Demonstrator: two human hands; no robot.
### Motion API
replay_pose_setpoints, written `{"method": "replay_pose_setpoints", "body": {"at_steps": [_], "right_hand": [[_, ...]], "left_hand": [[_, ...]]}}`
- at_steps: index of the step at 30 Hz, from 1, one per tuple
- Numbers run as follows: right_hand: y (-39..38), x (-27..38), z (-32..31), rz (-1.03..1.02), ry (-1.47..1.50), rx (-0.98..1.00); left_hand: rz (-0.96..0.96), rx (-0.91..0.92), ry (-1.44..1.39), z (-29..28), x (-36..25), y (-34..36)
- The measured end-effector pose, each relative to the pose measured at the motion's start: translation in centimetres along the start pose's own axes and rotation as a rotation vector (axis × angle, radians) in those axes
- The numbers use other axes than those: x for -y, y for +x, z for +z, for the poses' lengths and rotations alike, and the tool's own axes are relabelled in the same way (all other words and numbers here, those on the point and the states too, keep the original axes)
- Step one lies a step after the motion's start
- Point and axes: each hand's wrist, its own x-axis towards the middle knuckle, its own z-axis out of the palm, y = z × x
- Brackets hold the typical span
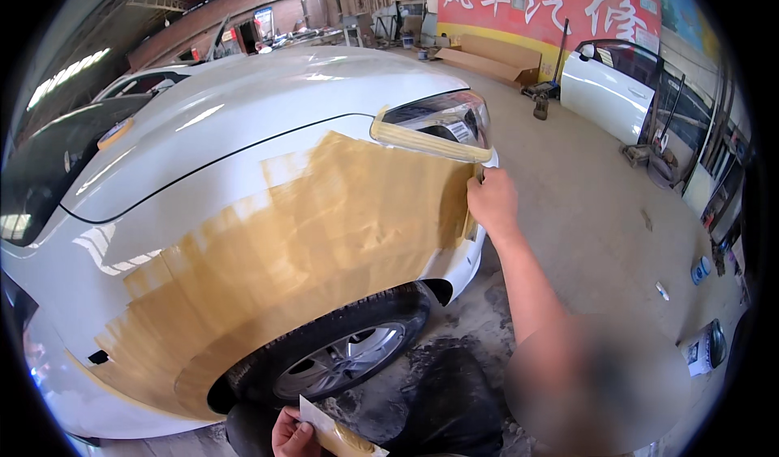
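Tan putty point(324, 213) covers much of the white car's front fender point(195, 197), in broad streaks above the wheel arch. At the fender's front end, just below the headlight point(446, 120), my right hand point(493, 200) is closed, its fingers against the putty's edge. A thin, putty-smeared spreader point(470, 228), seen edge-on, shows under the fingers; most of it is hidden. Low in the view, before the wheel, my left hand point(294, 434) pinches a pale flat putty board point(337, 433) with tan putty on it. Masking tape point(430, 143) runs along the headlight's lower edge.
The front wheel point(341, 359) stands below the fender, close to my knees. A tape roll point(115, 134) rests on the car's bonnet. To the right are a detached white door point(608, 92), a floor jack point(540, 92), a cardboard box point(491, 59) and a bucket point(704, 347).
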Motion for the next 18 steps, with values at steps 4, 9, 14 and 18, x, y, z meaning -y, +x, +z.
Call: {"method": "replay_pose_setpoints", "body": {"at_steps": [4,9,14,18], "right_hand": [[0.4,-2.6,-1.0,0.05,0.495,0.147],[0.8,-4.3,-0.9,0.122,0.397,0.012],[1.0,-3.9,0.2,0.055,0.324,0.012],[0.0,-1.4,0.5,0.024,0.089,0.005]], "left_hand": [[-0.019,0.01,0.02,1.4,-0.5,-0.1],[0.011,0.052,-0.02,0.7,-0.5,-0.6],[0.024,0.027,-0.016,0.6,-0.7,-1.2],[0.031,0.031,-0.013,-0.3,-0.3,-1.3]]}}
